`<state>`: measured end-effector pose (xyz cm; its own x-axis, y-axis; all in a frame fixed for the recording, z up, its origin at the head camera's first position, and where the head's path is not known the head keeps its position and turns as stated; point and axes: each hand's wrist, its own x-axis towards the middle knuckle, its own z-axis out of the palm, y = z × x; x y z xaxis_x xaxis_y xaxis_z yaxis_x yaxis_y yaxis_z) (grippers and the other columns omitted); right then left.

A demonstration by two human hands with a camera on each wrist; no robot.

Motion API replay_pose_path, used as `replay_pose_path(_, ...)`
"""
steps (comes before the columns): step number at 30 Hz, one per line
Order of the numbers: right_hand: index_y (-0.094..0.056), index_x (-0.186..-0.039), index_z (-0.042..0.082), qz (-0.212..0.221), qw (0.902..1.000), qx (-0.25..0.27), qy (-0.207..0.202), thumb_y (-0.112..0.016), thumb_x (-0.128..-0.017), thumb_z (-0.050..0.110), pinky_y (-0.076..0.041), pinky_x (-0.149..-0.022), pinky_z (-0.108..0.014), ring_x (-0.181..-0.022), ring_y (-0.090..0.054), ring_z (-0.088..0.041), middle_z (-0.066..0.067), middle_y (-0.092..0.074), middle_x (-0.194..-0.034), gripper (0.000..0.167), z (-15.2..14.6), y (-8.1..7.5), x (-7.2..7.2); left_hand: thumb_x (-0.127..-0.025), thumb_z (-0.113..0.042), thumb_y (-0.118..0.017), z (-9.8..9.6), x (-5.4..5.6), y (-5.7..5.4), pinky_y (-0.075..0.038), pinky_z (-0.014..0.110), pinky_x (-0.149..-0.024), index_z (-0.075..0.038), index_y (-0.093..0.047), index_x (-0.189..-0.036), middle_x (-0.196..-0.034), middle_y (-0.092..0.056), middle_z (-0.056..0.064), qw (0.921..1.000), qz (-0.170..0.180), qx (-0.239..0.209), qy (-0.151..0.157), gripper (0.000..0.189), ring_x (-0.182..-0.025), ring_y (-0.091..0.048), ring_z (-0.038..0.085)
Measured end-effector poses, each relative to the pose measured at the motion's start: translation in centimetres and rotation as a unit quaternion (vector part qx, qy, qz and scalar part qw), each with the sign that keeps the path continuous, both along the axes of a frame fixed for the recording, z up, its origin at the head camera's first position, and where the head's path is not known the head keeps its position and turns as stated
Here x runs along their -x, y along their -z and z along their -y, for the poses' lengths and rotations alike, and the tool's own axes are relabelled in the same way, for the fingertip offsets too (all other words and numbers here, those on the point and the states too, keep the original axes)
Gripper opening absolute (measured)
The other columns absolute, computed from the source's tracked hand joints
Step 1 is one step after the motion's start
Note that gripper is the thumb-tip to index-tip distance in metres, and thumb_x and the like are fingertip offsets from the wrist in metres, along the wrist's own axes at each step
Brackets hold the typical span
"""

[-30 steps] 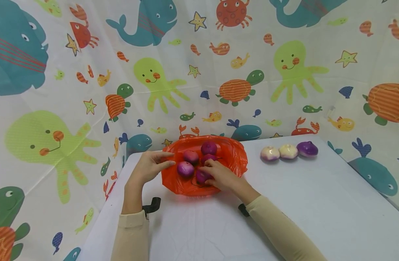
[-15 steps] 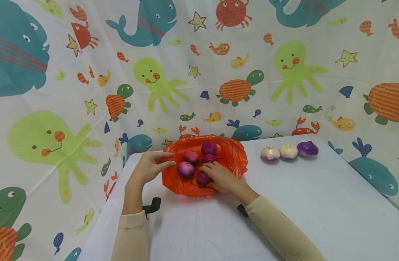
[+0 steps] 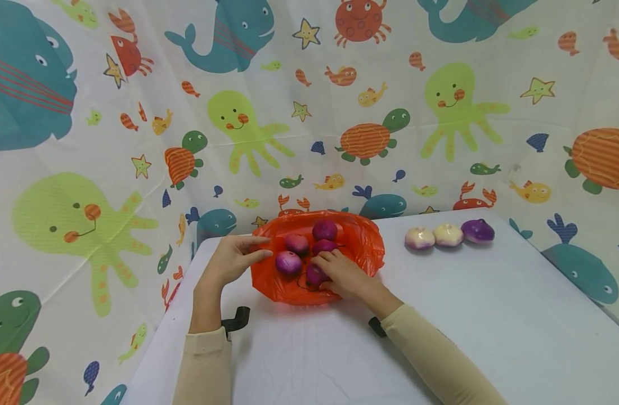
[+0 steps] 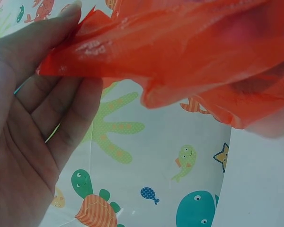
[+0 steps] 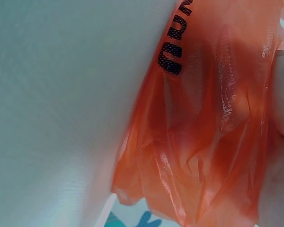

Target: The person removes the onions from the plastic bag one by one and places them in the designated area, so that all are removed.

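Note:
A red plastic bag (image 3: 357, 239) lies with its mouth spread wide on the white table, several purple onions inside. My left hand (image 3: 233, 259) holds the bag's left rim; in the left wrist view the red film (image 4: 109, 52) runs between thumb and fingers. Reaching in over the near right side, my right hand (image 3: 342, 275) has its fingers and thumb around the nearest onion (image 3: 315, 275). Beside that lie a paler purple onion (image 3: 288, 262), a reddish one (image 3: 296, 244) and two darker ones behind. In the right wrist view, film (image 5: 199, 127) covers most of the work.
Two whitish, purple-tinged bulbs (image 3: 419, 238) and a dark purple onion (image 3: 478, 232) stand in a row at the table's back right. A sea-animal patterned curtain (image 3: 309, 124) hangs behind and to the left of the table (image 3: 309, 360).
My right hand's fingers have shifted slightly on the nearest onion and settled there. The left hand and the bag have stayed in place.

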<state>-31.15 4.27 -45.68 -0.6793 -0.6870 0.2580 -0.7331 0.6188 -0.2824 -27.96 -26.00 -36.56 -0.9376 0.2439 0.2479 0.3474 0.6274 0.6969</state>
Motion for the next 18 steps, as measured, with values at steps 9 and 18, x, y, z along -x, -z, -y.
replay_pose_path(9, -0.047, -0.152, 0.009, 0.023, 0.9983, 0.035, 0.04, -0.078, -0.093, 0.04, -0.048, -0.114, -0.049, -0.136, -0.049, -0.031, -0.012, -0.056, -0.148, 0.073, 0.1, -0.5, 0.1, -0.093, -0.035, -0.08, 0.0, -0.1, -0.1, -0.065, 0.034, -0.08, -0.02, -0.078, -0.123, -0.108, -0.078, 0.004, 1.0, -0.004, 0.003, -0.001, 0.034, -0.09, -0.073, 0.02)
replay_pose_path(18, -0.042, -0.157, 0.016, 0.0, 0.9923, 0.1, 0.073, -0.076, -0.093, 0.046, -0.049, -0.114, -0.05, -0.145, -0.044, -0.029, -0.008, -0.05, -0.155, 0.079, -0.9, -2.4, 0.0, -0.093, -0.035, -0.08, 0.0, 0.0, -0.1, -0.065, 0.035, -0.079, -0.021, -0.078, -0.123, -0.106, -0.078, 0.003, 1.0, 0.003, -0.001, -0.003, 0.034, -0.089, -0.072, 0.021)
